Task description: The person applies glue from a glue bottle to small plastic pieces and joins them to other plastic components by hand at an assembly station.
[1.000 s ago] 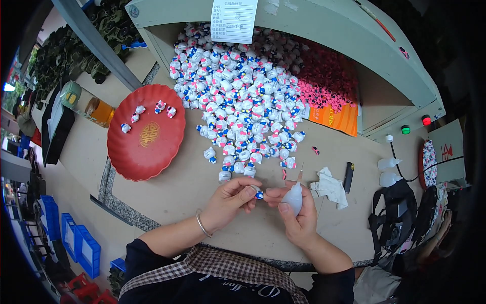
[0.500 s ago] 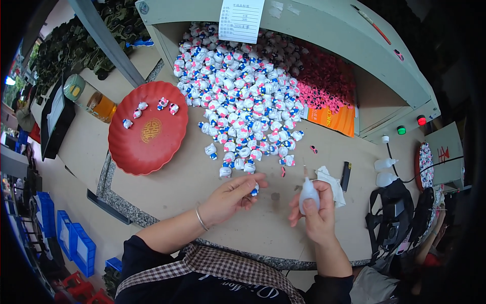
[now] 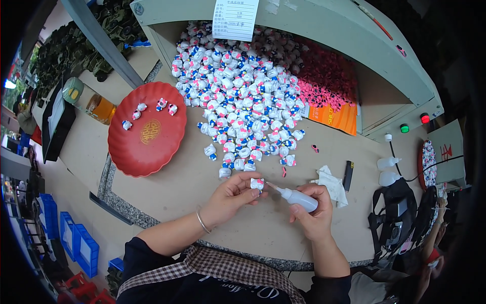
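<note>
Near the middle of the frame, the left hand (image 3: 230, 196) pinches 1 small white toy figure with a pink bow (image 3: 257, 184) between its thumb and fingertips, with the other fingers curled in. A thin silver bangle (image 3: 202, 222) sits on that wrist. Just to the right, the right hand (image 3: 313, 213) is closed around a soft white plastic squeeze bottle with a thin pointed tip (image 3: 298, 198), and the tip touches or nearly touches the little figure. Above the hands, a big heap of the same small smooth white figures (image 3: 238, 99) spills down from the top of the frame, each with bits of pink and blue. To the upper right of it lies a pile of tiny pink bows (image 3: 324, 83). At the left sits a round, shiny red plastic tray with a gold mark in its middle (image 3: 147, 147), and 4 little figures lie near its top edge. A crumpled white cloth (image 3: 331, 183) and a small black stick-shaped thing (image 3: 348, 175) lie just right of the bottle. 2 more white squeeze bottles (image 3: 387, 170) stand at the right. The pale tan work table (image 3: 182, 192) looks smooth, with a speckled grey stone edge. A pale green metal hood (image 3: 364, 40) hangs over the heap, with a white paper slip (image 3: 236, 19) stuck on it. Blue plastic crates (image 3: 76, 240) sit on the floor at the lower left.
</note>
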Available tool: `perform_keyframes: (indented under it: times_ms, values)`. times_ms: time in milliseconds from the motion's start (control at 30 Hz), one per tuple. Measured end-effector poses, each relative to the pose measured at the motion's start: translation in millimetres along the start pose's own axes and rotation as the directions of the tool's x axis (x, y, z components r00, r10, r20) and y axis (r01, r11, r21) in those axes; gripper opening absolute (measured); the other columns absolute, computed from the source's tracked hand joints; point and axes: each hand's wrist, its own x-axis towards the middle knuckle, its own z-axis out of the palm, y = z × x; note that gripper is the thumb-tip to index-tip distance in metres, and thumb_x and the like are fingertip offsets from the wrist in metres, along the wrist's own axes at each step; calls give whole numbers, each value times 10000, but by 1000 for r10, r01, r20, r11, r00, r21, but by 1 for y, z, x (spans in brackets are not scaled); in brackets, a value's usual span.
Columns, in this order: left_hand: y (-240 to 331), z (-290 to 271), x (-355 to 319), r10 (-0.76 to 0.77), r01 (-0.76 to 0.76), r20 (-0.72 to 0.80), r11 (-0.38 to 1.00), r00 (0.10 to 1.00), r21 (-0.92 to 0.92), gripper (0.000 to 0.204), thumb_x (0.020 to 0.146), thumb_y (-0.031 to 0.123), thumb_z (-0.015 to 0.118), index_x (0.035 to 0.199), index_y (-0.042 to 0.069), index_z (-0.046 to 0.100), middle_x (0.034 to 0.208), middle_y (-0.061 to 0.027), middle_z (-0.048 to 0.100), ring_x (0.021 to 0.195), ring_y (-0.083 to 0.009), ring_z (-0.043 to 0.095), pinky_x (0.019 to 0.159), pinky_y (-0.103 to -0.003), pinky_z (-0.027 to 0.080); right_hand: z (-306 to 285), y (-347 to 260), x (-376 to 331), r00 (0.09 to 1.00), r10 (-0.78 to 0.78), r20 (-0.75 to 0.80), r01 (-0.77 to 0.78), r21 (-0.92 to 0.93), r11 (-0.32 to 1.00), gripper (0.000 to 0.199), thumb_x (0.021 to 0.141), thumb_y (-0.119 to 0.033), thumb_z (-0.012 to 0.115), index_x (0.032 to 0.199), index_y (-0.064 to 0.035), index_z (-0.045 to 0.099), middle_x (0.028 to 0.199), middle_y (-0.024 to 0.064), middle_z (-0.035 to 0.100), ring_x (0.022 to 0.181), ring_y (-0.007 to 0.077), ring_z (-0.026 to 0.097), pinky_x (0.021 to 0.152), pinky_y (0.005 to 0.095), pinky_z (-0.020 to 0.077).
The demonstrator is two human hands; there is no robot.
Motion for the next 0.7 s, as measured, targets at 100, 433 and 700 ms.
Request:
perform_keyframes:
  times_ms: [100, 433, 700]
  values:
    - [-1, -2, 1, -6, 4, -32, 998, 999, -61, 341, 852, 59, 498, 1188, 71, 440, 1048, -44, 554, 945, -142, 560, 732, -219, 462, 3, 1, 0, 989, -138, -47, 132, -101, 986, 261, 762, -25, 605, 943, 10, 421, 925, 110, 438, 658, 113, 532, 481, 214, 476]
    - [1, -4, 1, -44, 37, -62, 993, 997, -113, 359, 844, 50, 510, 1194, 88, 440, 1073, -43, 548, 967, -146, 554, 737, -223, 467, -1, 16, 0, 920, -388, -57, 325, -443, 836, 213, 801, -83, 558, 948, 26, 448, 890, 122, 407, 561, 117, 519, 446, 216, 429]
    - [1, -5, 1, -42, 36, -51, 992, 998, -119, 361, 842, 54, 515, 1194, 93, 445, 1068, -36, 546, 973, -151, 555, 736, -221, 469, 1, 15, 3, 935, -351, -53, 301, -407, 862, 206, 823, -97, 516, 955, 25, 416, 898, 109, 378, 598, 119, 500, 424, 210, 450]
